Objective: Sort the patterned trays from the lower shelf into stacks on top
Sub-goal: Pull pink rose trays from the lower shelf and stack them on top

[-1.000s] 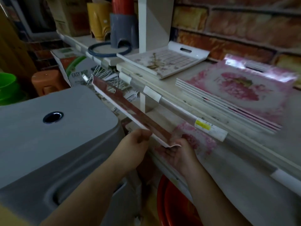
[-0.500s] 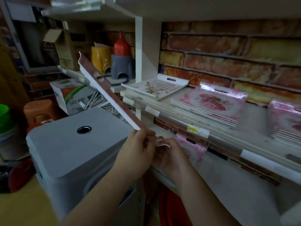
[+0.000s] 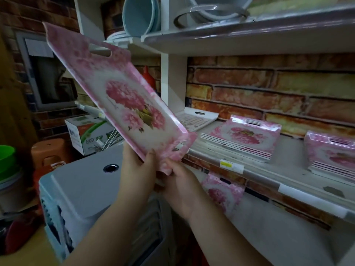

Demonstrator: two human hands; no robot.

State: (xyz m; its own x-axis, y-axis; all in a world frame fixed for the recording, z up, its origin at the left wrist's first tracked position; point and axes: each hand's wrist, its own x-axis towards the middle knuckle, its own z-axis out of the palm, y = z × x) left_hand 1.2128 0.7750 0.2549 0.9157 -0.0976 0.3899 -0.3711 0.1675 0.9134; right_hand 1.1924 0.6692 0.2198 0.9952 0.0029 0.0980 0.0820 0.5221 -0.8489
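Step in hand: inspect-and-sort. Pink floral tray [image 3: 123, 100] is held up in the air, tilted, printed face toward the camera, far handle slot up and left. Both hands are clamped on its near handle end: left hand [image 3: 137, 169] with the thumb on the face by the lower edge, right hand [image 3: 180, 186] gripping from below and behind.

Targets: two stacks of the same pink pattern sit on the top shelf [image 3: 284, 166], the middle pink stack [image 3: 244, 141] and the right pink stack [image 3: 332, 156] at the frame edge. A grid-pattern tray [image 3: 196, 118] lies at the shelf's back left, by the white upright. One more pink tray [image 3: 221, 191] is left on the lower shelf [image 3: 269, 217], leaning up near its front edge.

Next move, my read: level the tray, swing it right over the shelf's front lip, and set it square on the middle pink stack, handle slots aligned. The pattern matches, so not the grid one.

Versus half a second ago: the tray was edge-on to the camera, pattern unreadable; now it is rotated face-on and lifted higher. The view has also tilted up, so the upper shelf with buckets shows. Grip is unchanged, both hands still at the near end.
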